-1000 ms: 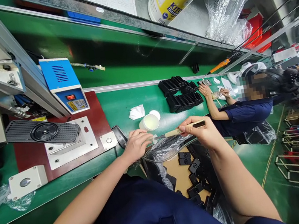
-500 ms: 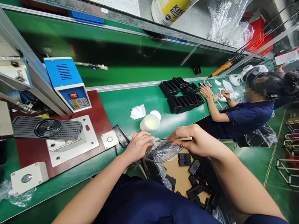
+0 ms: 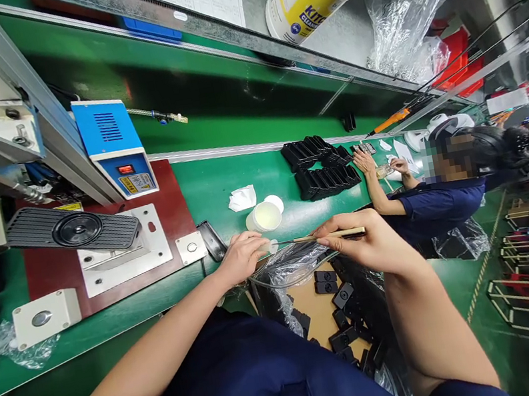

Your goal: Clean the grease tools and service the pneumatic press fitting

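- Pinching a small translucent piece (image 3: 273, 246) at the fingertips of the left hand (image 3: 243, 259), over the near edge of the green bench (image 3: 206, 184).
- Gripping a thin tool (image 3: 334, 235) by its light-coloured handle in the right hand (image 3: 370, 240), closed around it.
- Pointing the narrow end of the tool towards the translucent piece; too small to tell whether touching or just beside.
- Just beyond the left hand, on the bench, a white cup (image 3: 264, 217) with pale contents, against a white disc (image 3: 275, 203).
- Near the cup, a crumpled white tissue (image 3: 242, 197).
- Farther right along the bench, black parts (image 3: 327, 182) in two rows.
- Below both hands, a loop of clear tube (image 3: 303, 280), clear plastic (image 3: 295, 259) and an open carton (image 3: 312, 299) with loose black blocks (image 3: 326, 281).
- To the left, a blue box (image 3: 111, 148) with a red switch, beside a ribbed black panel (image 3: 74, 228) above a white plate (image 3: 124, 252).
- At the far right end, a co-worker (image 3: 441, 195) in dark blue, both hands at the bench.
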The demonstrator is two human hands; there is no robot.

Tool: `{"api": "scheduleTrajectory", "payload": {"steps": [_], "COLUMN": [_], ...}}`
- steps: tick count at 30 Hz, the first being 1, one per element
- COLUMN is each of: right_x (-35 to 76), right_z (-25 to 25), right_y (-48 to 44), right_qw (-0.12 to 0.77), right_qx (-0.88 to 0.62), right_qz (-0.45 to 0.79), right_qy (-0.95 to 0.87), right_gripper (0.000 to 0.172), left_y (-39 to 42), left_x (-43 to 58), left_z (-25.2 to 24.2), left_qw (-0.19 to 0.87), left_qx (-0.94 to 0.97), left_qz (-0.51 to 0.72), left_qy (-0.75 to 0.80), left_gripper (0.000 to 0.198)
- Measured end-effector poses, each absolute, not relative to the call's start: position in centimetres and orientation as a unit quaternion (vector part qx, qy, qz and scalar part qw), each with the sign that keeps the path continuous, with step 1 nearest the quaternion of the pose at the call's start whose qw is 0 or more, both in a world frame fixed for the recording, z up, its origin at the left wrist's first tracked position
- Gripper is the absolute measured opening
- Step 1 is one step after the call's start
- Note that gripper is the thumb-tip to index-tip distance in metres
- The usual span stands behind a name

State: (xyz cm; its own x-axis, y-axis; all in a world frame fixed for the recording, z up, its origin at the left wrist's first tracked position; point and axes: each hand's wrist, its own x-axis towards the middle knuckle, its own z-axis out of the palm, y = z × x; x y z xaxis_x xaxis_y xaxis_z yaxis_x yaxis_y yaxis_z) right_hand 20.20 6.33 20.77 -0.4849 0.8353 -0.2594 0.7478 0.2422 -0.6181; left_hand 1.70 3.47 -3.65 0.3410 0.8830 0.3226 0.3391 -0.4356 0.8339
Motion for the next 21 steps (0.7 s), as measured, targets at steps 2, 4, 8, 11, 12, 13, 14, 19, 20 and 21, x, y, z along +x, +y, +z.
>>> {"api": "scheduleTrajectory", "payload": {"steps": [2,4,8,11,12,13,14,19,20,21], "right_x": [19.9,19.8,19.9,20.1,20.2,20.2,20.2,20.4,20.6,20.7], "right_z": [19.9,19.4,19.8,20.3,20.2,20.1,20.0,21.1,21.5,22.0], "right_y": [6.2,6.0,5.5,5.2,5.1,5.0,5.0,4.4,4.2,4.0], "right_qw": [0.057,0.054,0.076,0.109,0.112,0.11,0.106,0.132,0.15,0.167], "right_qx": [-0.505,-0.5,-0.506,-0.524,-0.527,-0.528,-0.529,-0.54,-0.545,-0.549], "right_qz": [0.352,0.352,0.346,0.336,0.338,0.342,0.346,0.337,0.324,0.312], "right_qy": [-0.786,-0.789,-0.786,-0.775,-0.772,-0.769,-0.768,-0.76,-0.759,-0.757], "right_gripper": [0.017,0.018,0.019,0.018,0.018,0.018,0.018,0.016,0.015,0.015], "left_y": [3.4,3.3,3.2,3.2,3.2,3.1,3.1,3.0,3.0,3.0], "left_x": [1.8,1.9,1.8,1.7,1.7,1.7,1.7,1.6,1.6,1.5], "left_z": [-3.5,-3.4,-3.2,-3.0,-2.9,-2.8,-2.8,-2.8,-2.9,-2.9], "left_qw": [0.333,0.328,0.319,0.309,0.307,0.305,0.304,0.306,0.307,0.308], "left_qx": [0.745,0.746,0.741,0.732,0.73,0.73,0.73,0.72,0.713,0.706], "left_qz": [0.402,0.401,0.404,0.413,0.416,0.417,0.418,0.43,0.437,0.443], "left_qy": [0.415,0.419,0.433,0.446,0.447,0.448,0.447,0.451,0.455,0.458], "left_gripper": [0.026,0.026,0.025,0.023,0.023,0.022,0.022,0.022,0.021,0.021]}}
